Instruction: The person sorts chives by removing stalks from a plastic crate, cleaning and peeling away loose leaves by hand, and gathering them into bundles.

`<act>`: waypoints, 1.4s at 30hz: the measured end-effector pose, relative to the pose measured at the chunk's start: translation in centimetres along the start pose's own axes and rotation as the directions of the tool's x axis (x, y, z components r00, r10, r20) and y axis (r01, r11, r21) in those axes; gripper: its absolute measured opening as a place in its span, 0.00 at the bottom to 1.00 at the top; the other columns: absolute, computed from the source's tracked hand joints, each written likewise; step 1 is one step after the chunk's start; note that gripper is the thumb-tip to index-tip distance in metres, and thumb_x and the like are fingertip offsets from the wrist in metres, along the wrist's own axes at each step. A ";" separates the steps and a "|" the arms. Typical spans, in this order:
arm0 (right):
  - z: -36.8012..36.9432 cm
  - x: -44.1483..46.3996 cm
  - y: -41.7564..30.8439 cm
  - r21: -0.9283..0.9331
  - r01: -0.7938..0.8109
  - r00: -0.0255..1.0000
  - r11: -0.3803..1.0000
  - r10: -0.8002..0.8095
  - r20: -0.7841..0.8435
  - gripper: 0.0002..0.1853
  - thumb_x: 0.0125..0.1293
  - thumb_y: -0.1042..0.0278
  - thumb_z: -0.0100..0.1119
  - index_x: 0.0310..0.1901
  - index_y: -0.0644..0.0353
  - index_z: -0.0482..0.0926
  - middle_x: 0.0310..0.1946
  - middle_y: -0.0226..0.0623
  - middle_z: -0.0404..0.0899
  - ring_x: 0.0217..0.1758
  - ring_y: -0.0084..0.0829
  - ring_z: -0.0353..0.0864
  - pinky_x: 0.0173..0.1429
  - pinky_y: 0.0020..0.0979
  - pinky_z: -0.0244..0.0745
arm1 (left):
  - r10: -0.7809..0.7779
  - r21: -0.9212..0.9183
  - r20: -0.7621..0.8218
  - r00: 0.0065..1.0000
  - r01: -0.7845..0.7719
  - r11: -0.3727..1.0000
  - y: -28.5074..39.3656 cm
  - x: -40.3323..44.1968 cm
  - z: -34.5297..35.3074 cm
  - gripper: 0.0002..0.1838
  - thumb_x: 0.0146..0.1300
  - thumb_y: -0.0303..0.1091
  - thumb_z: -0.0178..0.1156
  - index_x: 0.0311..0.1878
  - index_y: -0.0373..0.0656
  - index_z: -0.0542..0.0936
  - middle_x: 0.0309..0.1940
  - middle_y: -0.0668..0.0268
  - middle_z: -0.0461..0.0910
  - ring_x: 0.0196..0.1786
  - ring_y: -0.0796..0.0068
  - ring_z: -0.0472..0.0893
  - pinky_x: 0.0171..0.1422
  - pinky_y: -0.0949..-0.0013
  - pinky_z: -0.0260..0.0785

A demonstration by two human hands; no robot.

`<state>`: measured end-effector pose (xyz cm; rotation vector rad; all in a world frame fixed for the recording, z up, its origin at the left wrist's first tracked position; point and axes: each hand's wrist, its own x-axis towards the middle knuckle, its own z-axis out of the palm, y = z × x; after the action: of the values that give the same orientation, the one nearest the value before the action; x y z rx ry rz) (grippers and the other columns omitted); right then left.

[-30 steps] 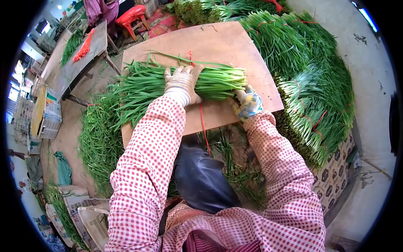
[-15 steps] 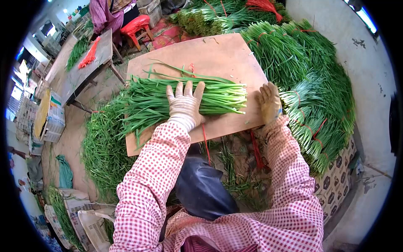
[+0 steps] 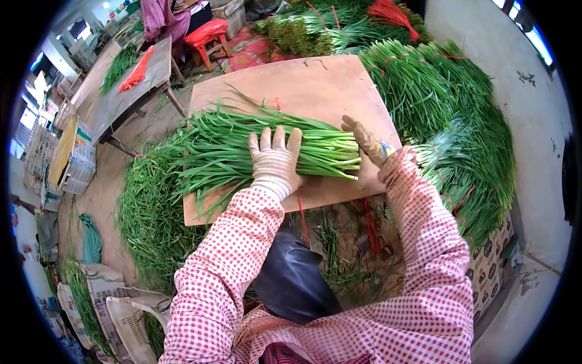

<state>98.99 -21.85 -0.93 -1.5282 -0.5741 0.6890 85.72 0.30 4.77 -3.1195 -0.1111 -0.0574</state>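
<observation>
A loose bunch of garlic chives [image 3: 224, 142] lies across the tan board [image 3: 291, 79], leaves to the left and pale cut ends to the right. My left hand [image 3: 276, 159], in a light glove, rests flat on top of the bunch with its fingers spread. My right hand [image 3: 370, 142], in a stained glove, stands beside the cut ends with its fingers stretched and holds nothing. Whether it touches the stems I cannot tell. A red tie [image 3: 277, 104] shows at the bunch's far side, and another red strand [image 3: 302, 221] hangs at the board's near edge.
Tied chive bunches [image 3: 461, 133] are heaped on the right by the wall. Loose greens [image 3: 148, 212] are piled left of the board. Farther left stands a wooden table [image 3: 136, 91] with red ties [image 3: 138, 71]. A person [image 3: 163, 24] sits behind, near a red stool [image 3: 206, 33].
My right hand has moved from the board's right edge leftward to the cut ends of the chives. My left hand stays on the bunch. The view has shifted slightly.
</observation>
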 end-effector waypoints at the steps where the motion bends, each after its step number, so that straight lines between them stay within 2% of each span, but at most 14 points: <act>1: -0.5 -0.3 -2.1 -0.152 0.007 0.999 0.988 0.002 0.054 0.56 0.54 0.24 0.53 0.73 0.59 0.46 0.71 0.57 0.49 0.76 0.44 0.48 0.75 0.42 0.48 | 0.001 -0.019 0.021 1.000 -0.001 1.000 0.0 -0.1 -0.2 0.56 0.37 0.51 0.74 0.71 0.51 0.55 0.68 0.55 0.58 0.72 0.51 0.53 0.75 0.42 0.34; 3: 1.1 0.4 -7.9 -0.646 -0.090 0.994 0.758 0.107 -0.014 0.65 0.41 0.29 0.69 0.72 0.62 0.46 0.71 0.50 0.54 0.73 0.46 0.54 0.76 0.37 0.49 | -0.018 -0.017 0.022 1.000 0.018 1.000 0.1 0.1 0.4 0.53 0.40 0.49 0.72 0.71 0.53 0.56 0.68 0.56 0.58 0.72 0.52 0.55 0.75 0.41 0.36; 4: 2.5 1.0 -9.5 -0.779 -0.061 0.993 0.625 0.117 0.016 0.65 0.41 0.31 0.71 0.72 0.59 0.46 0.71 0.53 0.52 0.75 0.49 0.49 0.76 0.41 0.49 | -0.007 0.041 -0.051 0.999 0.009 0.999 -0.2 0.4 2.0 0.51 0.42 0.48 0.71 0.71 0.53 0.57 0.68 0.56 0.58 0.71 0.53 0.55 0.74 0.41 0.36; 5: 4.4 1.4 -11.1 -0.779 -0.053 0.993 0.624 0.118 0.027 0.65 0.41 0.31 0.71 0.72 0.59 0.46 0.71 0.53 0.52 0.75 0.49 0.49 0.76 0.41 0.49 | 0.007 0.101 -0.120 0.993 0.005 0.995 -0.3 0.6 2.9 0.49 0.44 0.47 0.70 0.70 0.54 0.57 0.68 0.57 0.59 0.71 0.53 0.55 0.74 0.41 0.37; 7: 8.1 1.7 -13.4 -0.993 -0.029 0.969 0.115 0.248 0.000 0.65 0.38 0.34 0.73 0.73 0.54 0.46 0.71 0.53 0.51 0.75 0.48 0.49 0.75 0.43 0.51 | -0.009 0.032 -0.104 0.995 0.013 0.999 -0.2 0.3 2.4 0.47 0.45 0.45 0.69 0.70 0.54 0.58 0.68 0.57 0.60 0.71 0.54 0.56 0.74 0.41 0.37; 8: 8.8 2.2 -12.2 -0.998 -0.037 0.971 0.041 0.240 -0.026 0.64 0.37 0.36 0.75 0.73 0.50 0.48 0.70 0.53 0.53 0.74 0.46 0.53 0.74 0.42 0.53 | 0.007 0.038 -0.093 0.996 -0.003 0.999 -0.2 0.2 2.0 0.47 0.46 0.47 0.69 0.70 0.54 0.58 0.68 0.57 0.60 0.71 0.54 0.56 0.74 0.41 0.37; 12: 8.4 2.5 -11.2 -0.948 -0.082 0.922 0.308 0.386 0.046 0.64 0.36 0.40 0.76 0.72 0.52 0.47 0.68 0.52 0.58 0.72 0.46 0.57 0.72 0.43 0.57 | 0.033 -0.021 -0.024 0.999 -0.033 0.999 -0.5 -0.2 1.0 0.49 0.45 0.57 0.67 0.70 0.54 0.58 0.68 0.56 0.60 0.71 0.55 0.55 0.73 0.40 0.37; 17: 10.0 -0.7 -9.2 -0.993 0.042 0.979 0.110 0.192 0.063 0.61 0.42 0.44 0.74 0.73 0.51 0.46 0.67 0.52 0.58 0.71 0.51 0.57 0.70 0.44 0.59 | 0.125 0.060 0.100 0.987 -0.132 0.989 -1.8 -1.6 -1.4 0.53 0.41 0.60 0.69 0.71 0.54 0.57 0.68 0.57 0.59 0.72 0.58 0.55 0.73 0.39 0.36; 21: 10.7 -2.7 -7.1 -0.991 0.129 0.991 -0.039 -0.040 0.130 0.60 0.42 0.37 0.70 0.72 0.56 0.49 0.69 0.54 0.55 0.72 0.52 0.54 0.73 0.52 0.48 | 0.331 0.173 -0.066 0.941 -0.316 0.933 -3.1 -2.1 -1.4 0.60 0.35 0.60 0.72 0.73 0.54 0.53 0.72 0.56 0.52 0.75 0.56 0.48 0.74 0.38 0.31; 25: 9.8 -1.2 -8.0 -0.982 0.164 0.979 -0.090 0.134 0.151 0.58 0.45 0.33 0.66 0.73 0.50 0.48 0.72 0.50 0.51 0.75 0.52 0.48 0.75 0.56 0.39 | 0.169 0.016 0.275 0.946 -0.180 0.984 -3.3 0.1 -2.3 0.64 0.35 0.58 0.74 0.74 0.53 0.48 0.74 0.54 0.47 0.77 0.52 0.43 0.75 0.40 0.32; 27: 9.7 -0.2 -9.6 -0.976 0.176 0.971 -0.127 0.186 0.151 0.59 0.43 0.34 0.69 0.73 0.47 0.48 0.71 0.50 0.51 0.75 0.51 0.47 0.76 0.53 0.40 | 0.156 -0.008 0.356 0.921 -0.164 0.987 -3.5 0.3 -2.3 0.62 0.37 0.55 0.73 0.74 0.53 0.47 0.74 0.55 0.47 0.77 0.53 0.45 0.75 0.41 0.36; 29: 9.1 0.5 -9.9 -0.983 0.181 0.957 0.015 0.229 0.179 0.58 0.42 0.38 0.72 0.73 0.42 0.49 0.71 0.48 0.52 0.76 0.50 0.46 0.76 0.50 0.44 | 0.140 -0.019 0.376 0.916 -0.144 0.989 -3.4 0.2 -2.3 0.60 0.39 0.51 0.71 0.74 0.53 0.47 0.74 0.55 0.48 0.76 0.54 0.47 0.75 0.42 0.39; 34: 7.8 1.8 -8.7 -0.973 0.147 0.966 0.178 0.185 0.180 0.55 0.43 0.51 0.73 0.72 0.43 0.50 0.70 0.49 0.55 0.67 0.51 0.64 0.70 0.40 0.63 | 0.133 0.010 0.314 0.940 -0.143 0.990 -3.7 1.5 -1.6 0.56 0.43 0.48 0.69 0.74 0.55 0.48 0.73 0.58 0.51 0.75 0.57 0.51 0.75 0.42 0.41; 42: 7.2 3.1 -9.2 -0.980 0.062 0.989 0.191 0.117 0.086 0.54 0.43 0.49 0.74 0.71 0.47 0.53 0.67 0.49 0.60 0.67 0.51 0.64 0.68 0.42 0.64 | 0.141 0.027 0.268 0.953 -0.154 0.988 -4.2 5.0 -1.1 0.53 0.46 0.45 0.67 0.74 0.56 0.48 0.74 0.59 0.50 0.76 0.58 0.50 0.75 0.42 0.39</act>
<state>96.40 -13.92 7.78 -2.7565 -1.2787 0.3997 90.34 4.84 6.16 -3.0582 0.1160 0.3604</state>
